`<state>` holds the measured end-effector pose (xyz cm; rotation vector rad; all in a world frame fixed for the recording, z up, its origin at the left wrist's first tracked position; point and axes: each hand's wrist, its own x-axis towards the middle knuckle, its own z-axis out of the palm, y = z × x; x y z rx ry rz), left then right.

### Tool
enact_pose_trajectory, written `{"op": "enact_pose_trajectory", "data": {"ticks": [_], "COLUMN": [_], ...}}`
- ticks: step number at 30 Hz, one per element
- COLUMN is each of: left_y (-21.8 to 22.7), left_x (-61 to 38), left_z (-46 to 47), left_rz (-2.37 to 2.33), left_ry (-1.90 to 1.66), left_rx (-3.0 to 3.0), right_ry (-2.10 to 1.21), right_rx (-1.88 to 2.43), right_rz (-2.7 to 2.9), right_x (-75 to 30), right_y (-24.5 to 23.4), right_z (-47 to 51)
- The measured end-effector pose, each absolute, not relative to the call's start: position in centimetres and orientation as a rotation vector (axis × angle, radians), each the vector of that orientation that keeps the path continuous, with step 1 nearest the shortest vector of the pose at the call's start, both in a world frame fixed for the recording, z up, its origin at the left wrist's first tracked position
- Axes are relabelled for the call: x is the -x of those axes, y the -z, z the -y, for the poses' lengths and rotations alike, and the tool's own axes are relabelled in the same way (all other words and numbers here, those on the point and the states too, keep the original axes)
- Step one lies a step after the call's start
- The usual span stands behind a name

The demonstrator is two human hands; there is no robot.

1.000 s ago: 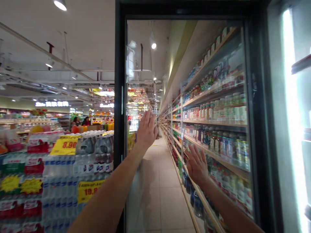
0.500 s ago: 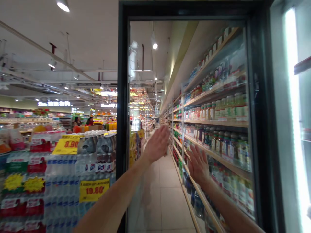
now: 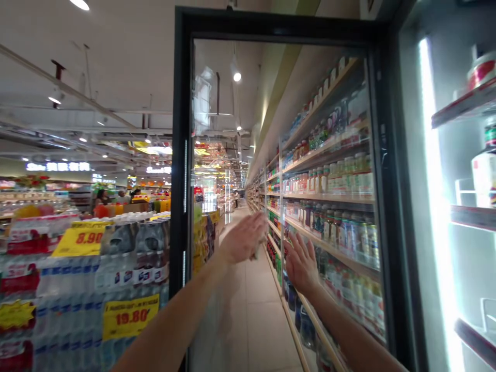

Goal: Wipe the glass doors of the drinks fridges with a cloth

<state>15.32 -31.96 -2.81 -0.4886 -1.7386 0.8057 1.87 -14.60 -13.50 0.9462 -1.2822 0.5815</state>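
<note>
An open cooler door with a black frame (image 3: 182, 129) and a clear glass pane (image 3: 251, 320) stands in front of me. My left hand (image 3: 244, 236) reaches to the middle of the pane, slightly blurred, its fingers together. Under its palm shows the edge of a small pale cloth (image 3: 254, 253), mostly hidden and pressed towards the glass. Lower and to the right, my right hand (image 3: 302, 262) rests flat on the pane with its fingers spread. It holds nothing.
Stacked packs of bottled water (image 3: 58, 294) with yellow price signs (image 3: 130, 316) stand on the left. The lit cooler interior, with a shelf (image 3: 465, 106) and bottles (image 3: 486, 173), is at the right. Through the glass appear a tiled aisle (image 3: 256, 299) and bottle shelves (image 3: 329, 196).
My left hand has moved slightly down and left across the pane with the cloth. My right hand stays flat on the glass. The view has turned right, showing more of the cooler's shelves.
</note>
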Motion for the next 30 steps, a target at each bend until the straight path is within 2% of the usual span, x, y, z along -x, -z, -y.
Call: {"op": "enact_pose_trajectory", "data": {"ticks": [4, 10, 15, 20, 26, 30], "left_y": [1.3, 3.8, 4.1, 5.5, 4.5, 6.4], "left_x": [-16.5, -17.3, -18.2, -18.3, -18.0, -17.7], "left_z": [34.0, 34.5, 35.4, 35.8, 35.5, 34.7], "left_rz": [1.557, 1.784, 1.624, 1.858, 1.656, 1.823], "left_ry": [-0.513, -0.849, -0.596, -0.874, -0.594, -0.885], "left_rx": [0.094, 0.527, 0.143, 0.557, 0.205, 0.571], "right_ry": [-0.587, -0.580, -0.578, -0.570, -0.585, -0.589], "right_rx": [-0.957, -0.948, -0.945, -0.946, -0.947, -0.945], "right_rz": [1.279, 1.276, 1.268, 1.303, 1.297, 1.283], "right_x": [-1.6, -1.5, -1.4, -1.0, -1.2, -1.4], "right_y": [13.6, 13.5, 13.5, 13.9, 13.8, 13.6], "right_z": [14.7, 14.7, 14.8, 14.9, 14.9, 14.8]}}
